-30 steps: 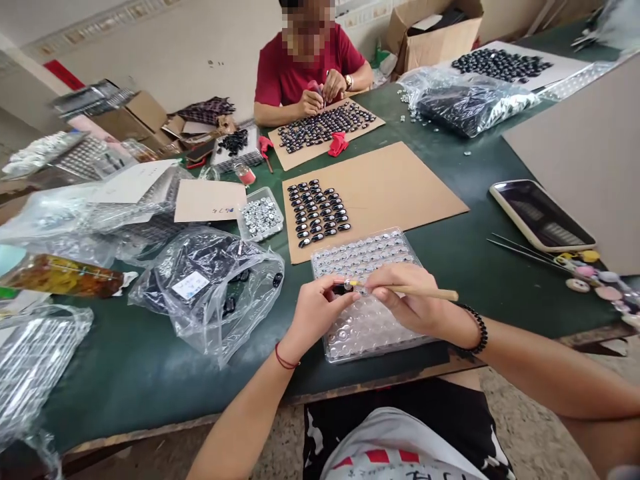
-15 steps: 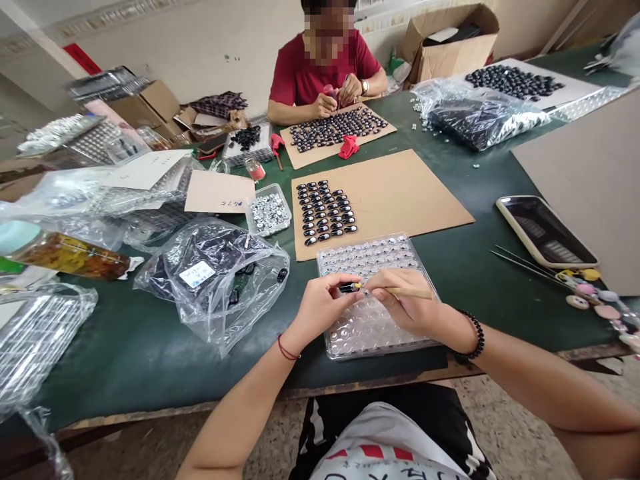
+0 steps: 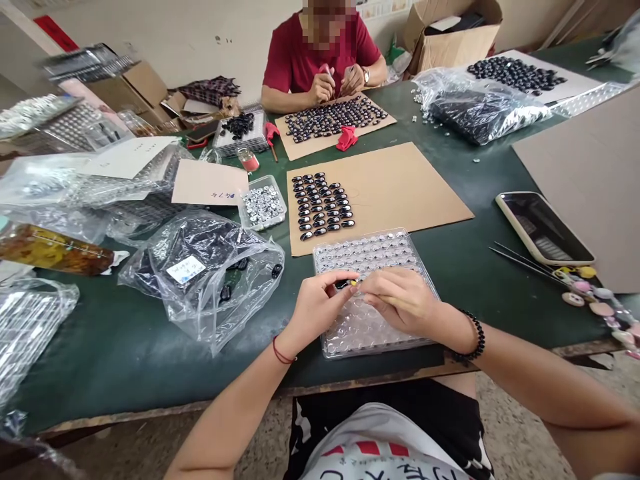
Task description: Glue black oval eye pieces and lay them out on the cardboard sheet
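Note:
My left hand (image 3: 317, 307) pinches a small shiny black oval piece (image 3: 342, 285) between thumb and forefinger. A bit of yellow shows at the piece's right end. Close beside it, my right hand (image 3: 403, 303) has its fingers closed round a thin wooden stick (image 3: 400, 305), mostly hidden by the hand. The stick's tip is too small to make out. Both hands are above a clear plastic tray (image 3: 345, 343) with rows of round hollows; small silvery pieces sit in its far rows.
Beyond the tray lies a cardboard sheet (image 3: 395, 187) with rows of black pieces. To the left are a tub of silvery pieces (image 3: 263, 205) and a plastic bag (image 3: 200, 293). A phone (image 3: 545, 227) and tweezers (image 3: 525, 261) lie right. A co-worker (image 3: 320, 60) sits opposite.
The wooden stick no longer sticks out rightward across my right hand; it now lies lower along the fingers. The black piece stays in my left hand. The view has shifted slightly.

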Demonstrator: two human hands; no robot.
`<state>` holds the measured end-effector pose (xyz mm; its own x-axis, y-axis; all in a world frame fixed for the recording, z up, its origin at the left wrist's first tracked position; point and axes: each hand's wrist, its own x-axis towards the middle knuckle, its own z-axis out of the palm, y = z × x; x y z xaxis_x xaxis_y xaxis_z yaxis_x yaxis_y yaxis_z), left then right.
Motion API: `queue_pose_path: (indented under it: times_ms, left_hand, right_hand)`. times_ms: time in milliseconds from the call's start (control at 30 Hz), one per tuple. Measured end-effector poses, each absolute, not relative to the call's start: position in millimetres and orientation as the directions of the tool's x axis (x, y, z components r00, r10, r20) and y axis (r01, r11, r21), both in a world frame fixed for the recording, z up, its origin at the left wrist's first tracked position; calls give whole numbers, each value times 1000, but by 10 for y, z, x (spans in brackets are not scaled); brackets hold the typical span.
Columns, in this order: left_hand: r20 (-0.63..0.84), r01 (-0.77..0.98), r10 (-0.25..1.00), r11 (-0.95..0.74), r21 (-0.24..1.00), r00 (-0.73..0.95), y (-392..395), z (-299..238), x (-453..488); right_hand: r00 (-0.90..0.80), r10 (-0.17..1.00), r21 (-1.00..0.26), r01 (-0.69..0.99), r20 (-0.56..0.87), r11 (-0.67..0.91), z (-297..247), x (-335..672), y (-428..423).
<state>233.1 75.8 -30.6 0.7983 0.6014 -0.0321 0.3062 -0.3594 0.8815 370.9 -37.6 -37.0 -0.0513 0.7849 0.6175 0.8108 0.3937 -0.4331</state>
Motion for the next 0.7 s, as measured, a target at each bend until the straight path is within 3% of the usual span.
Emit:
queue_pose_path:
  times_ms: [67, 133, 233, 300, 367, 500, 700]
  left_hand:
    - [-40, 308, 603, -349, 885, 797, 744, -326, 2327]
    - [-59, 305, 599, -319, 897, 799, 727, -338, 2329]
    - [-93, 305, 583, -277, 911, 807, 700, -332, 2338]
    - [-98, 311, 586, -274, 910, 804, 689, -318, 2340]
    - [-85, 314, 601, -287, 905, 794, 692, -304, 2335]
    - [-32, 297, 604, -345, 890, 796, 711, -298, 2312]
    - [35, 268, 582, -427, 864, 812, 680, -285, 2274]
  right_hand:
    - [-54, 789, -446, 800, 612, 401, -358, 3707, -371]
    - [46, 835, -619, 694, 548, 368, -342, 3731, -345]
    - [264, 914, -936, 253, 309, 244, -328, 3803, -281]
    - [358, 908, -976, 69, 216, 205, -330, 3837, -251]
    - [405, 889, -976, 132, 212, 172, -332, 3835, -241]
    - [309, 943, -951, 310, 124, 23, -316, 3772, -239]
    - [245, 969, -965, 245, -29, -91, -239, 3751, -186]
